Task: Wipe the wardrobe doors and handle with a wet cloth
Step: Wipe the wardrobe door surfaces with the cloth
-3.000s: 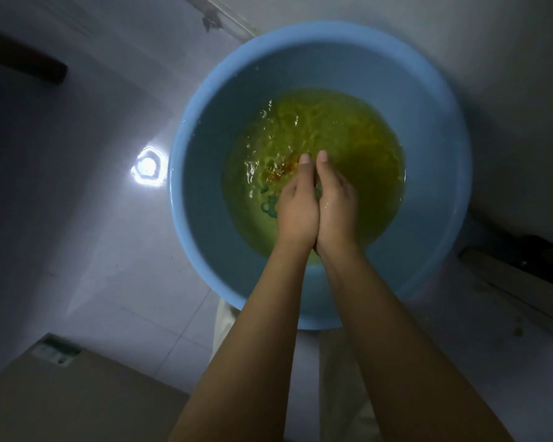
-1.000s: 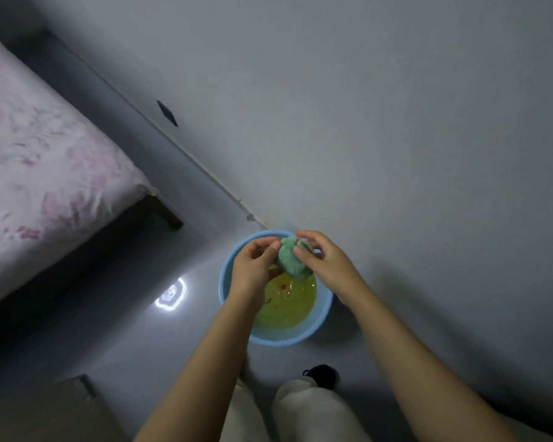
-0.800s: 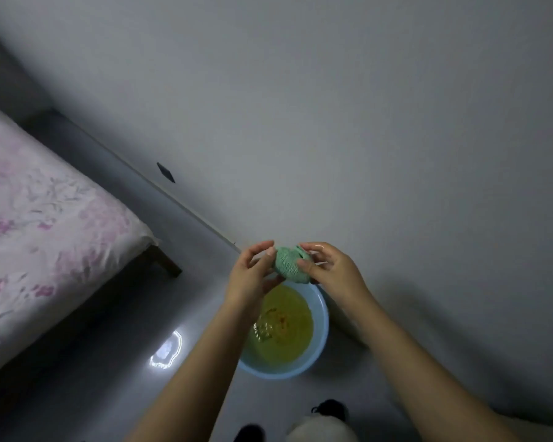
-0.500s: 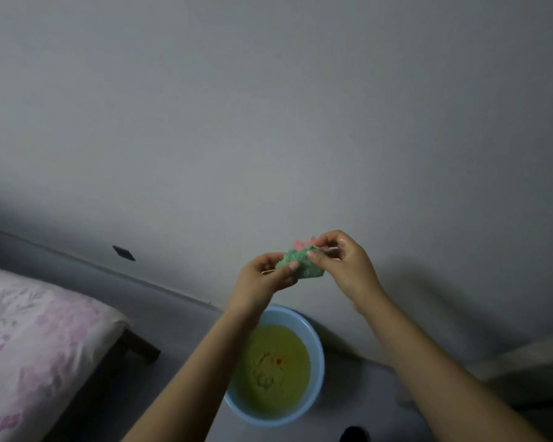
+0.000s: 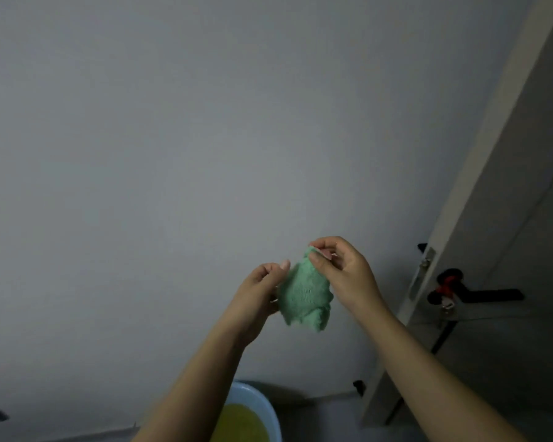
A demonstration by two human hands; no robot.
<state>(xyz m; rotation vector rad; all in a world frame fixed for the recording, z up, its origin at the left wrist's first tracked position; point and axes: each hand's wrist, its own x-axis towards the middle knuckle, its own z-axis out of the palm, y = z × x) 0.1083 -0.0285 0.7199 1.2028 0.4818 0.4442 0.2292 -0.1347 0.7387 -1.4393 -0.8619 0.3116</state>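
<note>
In front of the wall [image 5: 205, 154], the cloth [image 5: 304, 293] has come up out of the basin [image 5: 270, 413], now low and near, and hangs half unfolded. The left hand [image 5: 256, 295] pinches its left edge; the right hand [image 5: 342, 269] pinches its top corner. Wetting looks done; the door [image 5: 524, 218] at right is probably next to be wiped.

One view only, a wide-angle camera worn on the head. It faces forward at a plain grey wall [image 5: 205, 138], close in, tilted slightly down. Both forearms reach up from the bottom edge into mid-frame. Basin [image 5: 262, 406] clipped at the lower edge; door [image 5: 524, 250] leaning along the right side, lines bowed by the lens.
</note>
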